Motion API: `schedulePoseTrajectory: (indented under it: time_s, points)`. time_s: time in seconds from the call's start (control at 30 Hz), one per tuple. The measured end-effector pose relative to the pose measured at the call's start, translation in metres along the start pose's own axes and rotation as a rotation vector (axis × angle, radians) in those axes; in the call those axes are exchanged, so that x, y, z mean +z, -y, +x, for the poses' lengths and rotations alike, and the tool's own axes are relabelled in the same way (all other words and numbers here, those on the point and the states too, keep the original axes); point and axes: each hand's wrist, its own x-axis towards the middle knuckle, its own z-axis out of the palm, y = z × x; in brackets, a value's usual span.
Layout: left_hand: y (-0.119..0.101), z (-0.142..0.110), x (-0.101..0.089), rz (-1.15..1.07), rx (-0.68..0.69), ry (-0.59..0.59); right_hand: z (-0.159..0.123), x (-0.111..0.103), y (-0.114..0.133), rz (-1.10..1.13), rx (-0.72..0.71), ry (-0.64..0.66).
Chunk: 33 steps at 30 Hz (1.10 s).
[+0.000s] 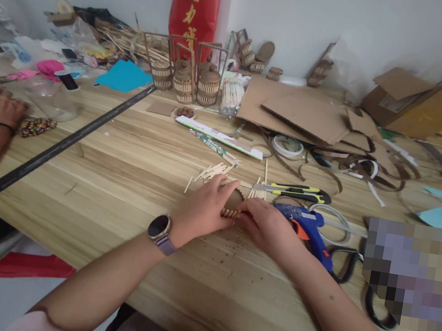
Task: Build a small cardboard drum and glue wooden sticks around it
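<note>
My left hand [201,207], a watch on its wrist, curls its fingers and thumb around a small round cardboard piece [232,203] with short sticks along its near edge. Against the right side of that piece, my right hand [268,223] pinches its fingertips together; whatever is between them is hidden. Loose wooden sticks [214,171] lie just beyond my left hand, and a few more sticks [259,191] sit past the right one. A blue glue gun [308,224] rests beside my right hand, partly covering another round cardboard piece. Yellow-and-black utility knives [300,192] lie behind it.
Lidded stick baskets with tall handles [185,84] stand at the back. Cardboard sheets [297,110], tape rolls [287,146] and brown strips fill the back right. Black-handled scissors [380,311] lie at right. At left, another person's hands [1,108] are near colourful beads [37,128].
</note>
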Motion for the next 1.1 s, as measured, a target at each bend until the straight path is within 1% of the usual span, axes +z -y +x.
schedulePoseTrajectory:
  time_s: [0.17, 0.3, 0.67, 0.93, 1.1]
  points:
    - [-0.0001, 0.0002, -0.0013, -0.004, 0.0, 0.017, -0.0001, 0.0006, -0.0008, -0.01, 0.017, 0.001]
    - [0.0008, 0.0004, -0.0018, 0.017, 0.015, 0.032, -0.0004, 0.0008, -0.0004, -0.009, 0.002, -0.004]
    - [0.0017, 0.0005, -0.0035, 0.011, 0.041, 0.037, 0.0, -0.0011, 0.0016, -0.006, 0.002, -0.007]
    - [0.0044, 0.0013, -0.0058, 0.041, 0.071, 0.07, -0.0002, 0.0008, 0.0005, -0.026, 0.0, -0.014]
    - [0.0066, 0.0016, -0.0056, 0.03, 0.098, 0.067, 0.0001, 0.0015, 0.0004, -0.031, -0.007, -0.011]
